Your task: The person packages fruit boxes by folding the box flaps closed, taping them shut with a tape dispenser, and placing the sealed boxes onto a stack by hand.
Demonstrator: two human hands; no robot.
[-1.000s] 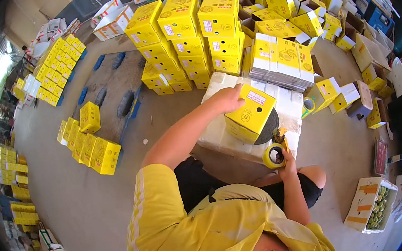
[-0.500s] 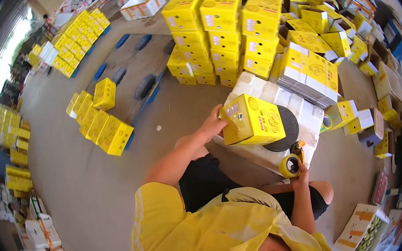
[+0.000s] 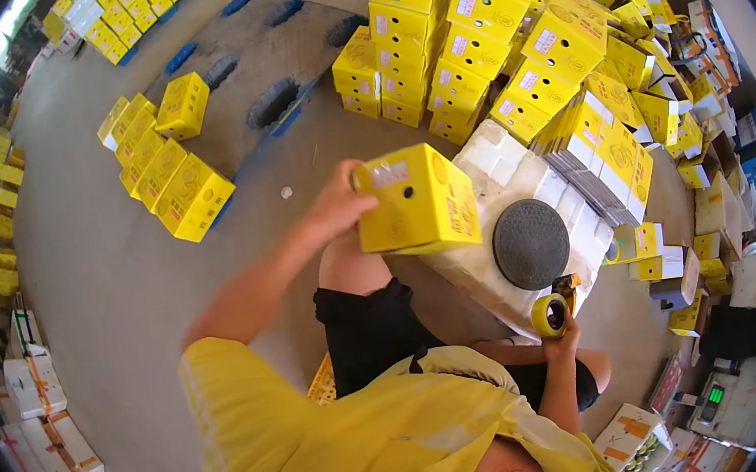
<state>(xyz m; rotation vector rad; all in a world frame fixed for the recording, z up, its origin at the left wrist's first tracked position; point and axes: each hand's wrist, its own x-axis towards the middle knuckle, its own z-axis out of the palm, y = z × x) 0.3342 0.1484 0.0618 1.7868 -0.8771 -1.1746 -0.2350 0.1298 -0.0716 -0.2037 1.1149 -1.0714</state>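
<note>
My left hand [image 3: 343, 201] grips the left side of a yellow printed box [image 3: 416, 199], which is lifted off to the left of a round dark disc [image 3: 531, 244]. The disc lies on a white foam block [image 3: 492, 172] in front of me. Low at the block's near right corner, my right hand [image 3: 560, 338] is closed around a tape dispenser [image 3: 550, 314] with a yellow roll. Flat folded cartons [image 3: 601, 159] are stacked on the far right part of the block.
Tall stacks of yellow boxes [image 3: 416, 36] stand behind the block. A pallet [image 3: 237, 65] lies at the upper left, with a row of yellow boxes [image 3: 192, 197] along its near side. More loose cartons [image 3: 653, 111] are piled at the right.
My left hand has carried the yellow box leftwards, off the disc, which now shows whole. The right hand still holds the tape dispenser. The view has turned and shifted.
</note>
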